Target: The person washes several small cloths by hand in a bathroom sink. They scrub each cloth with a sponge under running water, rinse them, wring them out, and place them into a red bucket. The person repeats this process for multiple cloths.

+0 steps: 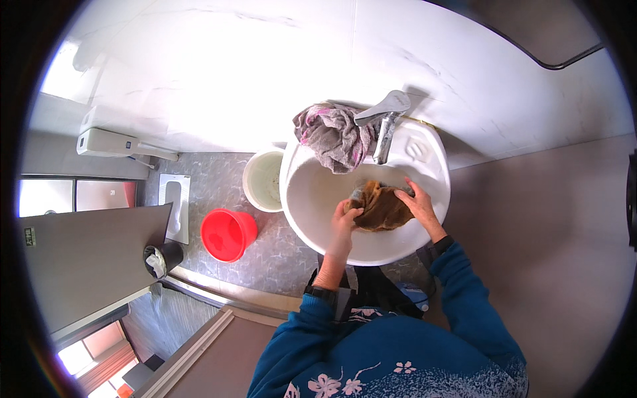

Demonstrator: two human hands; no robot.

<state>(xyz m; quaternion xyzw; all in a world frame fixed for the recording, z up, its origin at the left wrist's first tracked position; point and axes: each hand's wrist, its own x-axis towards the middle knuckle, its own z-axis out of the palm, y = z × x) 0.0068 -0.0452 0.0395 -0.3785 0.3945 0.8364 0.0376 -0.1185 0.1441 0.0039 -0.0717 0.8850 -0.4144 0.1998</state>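
Note:
A brown cloth [385, 209] is held low in the white washbasin [308, 219], bunched and folded toward its left end. My left hand [344, 219] grips that left end, thumb on top. On the cloth's right upper edge, my right hand [418, 201] pinches the fabric between thumb and fingers. Above the bowl stands a chrome faucet [384, 137]; whether water runs from it cannot be made out. A crumpled grey towel with pink patches [336, 134] rests on the basin's back left rim, against the faucet.
Left of the basin, a whitish bucket [264, 181] and a red plastic bucket [229, 235] stand on the grey tiled floor. Farther left are a squat toilet [174, 209], a black waste bin [164, 259] and an open door [99, 258]. A marble-patterned wall [239, 74] rises behind the basin.

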